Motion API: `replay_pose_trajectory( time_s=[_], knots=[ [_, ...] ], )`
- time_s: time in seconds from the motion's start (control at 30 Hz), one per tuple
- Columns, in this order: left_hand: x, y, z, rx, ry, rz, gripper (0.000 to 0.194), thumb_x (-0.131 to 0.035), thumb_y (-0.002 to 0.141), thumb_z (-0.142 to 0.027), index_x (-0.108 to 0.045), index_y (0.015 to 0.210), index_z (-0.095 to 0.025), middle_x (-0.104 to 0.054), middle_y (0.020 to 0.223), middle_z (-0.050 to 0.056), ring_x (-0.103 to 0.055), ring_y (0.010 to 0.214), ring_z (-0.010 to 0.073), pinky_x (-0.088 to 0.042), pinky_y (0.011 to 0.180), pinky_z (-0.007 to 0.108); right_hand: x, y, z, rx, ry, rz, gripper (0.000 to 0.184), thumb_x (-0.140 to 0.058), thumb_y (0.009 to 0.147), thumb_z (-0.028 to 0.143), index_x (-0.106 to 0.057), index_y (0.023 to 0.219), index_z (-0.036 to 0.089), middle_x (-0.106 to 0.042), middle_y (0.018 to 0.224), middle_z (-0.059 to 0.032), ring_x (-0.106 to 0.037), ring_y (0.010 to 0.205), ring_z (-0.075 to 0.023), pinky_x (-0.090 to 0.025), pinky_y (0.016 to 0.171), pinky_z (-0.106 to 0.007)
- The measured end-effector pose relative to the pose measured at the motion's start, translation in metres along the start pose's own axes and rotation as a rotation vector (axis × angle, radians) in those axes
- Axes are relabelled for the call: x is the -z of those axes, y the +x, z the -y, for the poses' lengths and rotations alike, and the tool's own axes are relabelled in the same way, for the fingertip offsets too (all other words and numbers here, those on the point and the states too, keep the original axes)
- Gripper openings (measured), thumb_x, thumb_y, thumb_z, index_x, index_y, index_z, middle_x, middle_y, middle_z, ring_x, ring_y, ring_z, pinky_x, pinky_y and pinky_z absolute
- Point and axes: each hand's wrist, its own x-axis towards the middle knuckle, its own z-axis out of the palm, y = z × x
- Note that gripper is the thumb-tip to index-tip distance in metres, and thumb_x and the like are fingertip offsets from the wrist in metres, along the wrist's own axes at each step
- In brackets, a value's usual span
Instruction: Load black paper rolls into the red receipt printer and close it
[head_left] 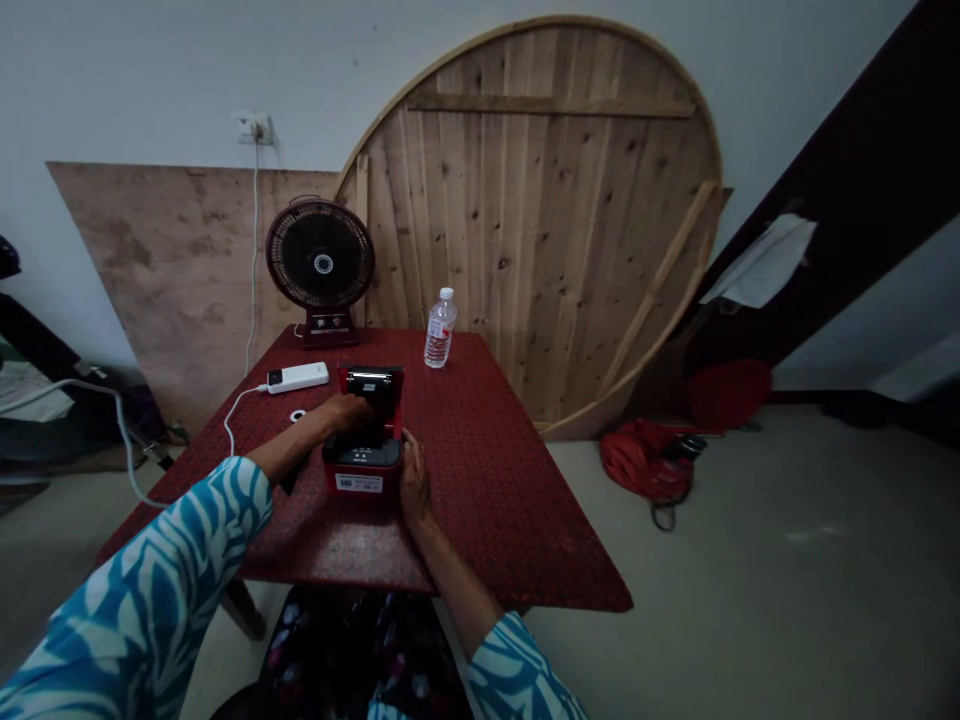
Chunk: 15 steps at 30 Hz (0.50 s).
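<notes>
On the red table, as the head view shows it, a small red-and-black device stands near the middle, with its lid raised at the back and a printed label on its front. The left hand reaches over it; these fingertips are hidden in the dark inside, so I cannot tell if they are closed on something. The right hand lies along the device's right side, its fingers seeming close together; whether they clamp it or only steady it, I cannot tell. I judge that the device is rather light and stiff, perhaps slippery where it is smooth, and that the hinged lid is its most fragile part. It seems best to take hold low on both sides and leave the lid free. The table top has a fine dark pattern and shines near the front edge. Just left of the device lies a white ring; farther back are a white power bank, a fan and a clear bottle. Behind, a large round wooden board leans on the wall, and a red bag lies on the pale floor.
</notes>
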Motion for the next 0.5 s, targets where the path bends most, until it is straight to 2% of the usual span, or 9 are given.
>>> replay_pose_trajectory(
  time_s=[0.1,0.2,0.5],
  knots=[
    [-0.006,0.006,0.003,0.033,0.046,0.0,0.023,-0.068,0.05,-0.003,-0.06,0.043,-0.023,-0.058,0.045,-0.001,-0.058,0.059,0.0178,-0.04,0.063,0.023,0.001,0.0,0.0,0.001,-0.006,0.003,0.05,-0.032,0.089,0.052,-0.055,0.121,0.02,-0.057,0.121,-0.0093,-0.049,0.116,-0.0201,-0.035,0.102,-0.039],
    [-0.01,0.006,0.004,0.053,0.081,-0.018,0.025,-0.066,0.051,0.0,-0.057,0.04,-0.021,-0.054,0.043,0.001,-0.06,0.068,0.022,-0.04,0.07,0.026,0.001,0.0,0.0,-0.01,0.002,0.013,0.052,-0.032,0.088,0.053,-0.055,0.121,0.019,-0.056,0.122,-0.0101,-0.048,0.117,-0.021,-0.035,0.102,-0.039],
    [-0.006,-0.015,-0.006,0.042,0.071,-0.151,0.022,-0.066,0.058,-0.002,-0.065,0.062,-0.024,-0.064,0.063,0.005,-0.061,0.087,0.027,-0.041,0.077,0.029,0.001,0.001,0.001,-0.03,0.012,0.024,0.059,-0.031,0.086,0.057,-0.054,0.121,0.016,-0.055,0.122,-0.0122,-0.048,0.117,-0.0223,-0.035,0.102,-0.04]
  ],
)
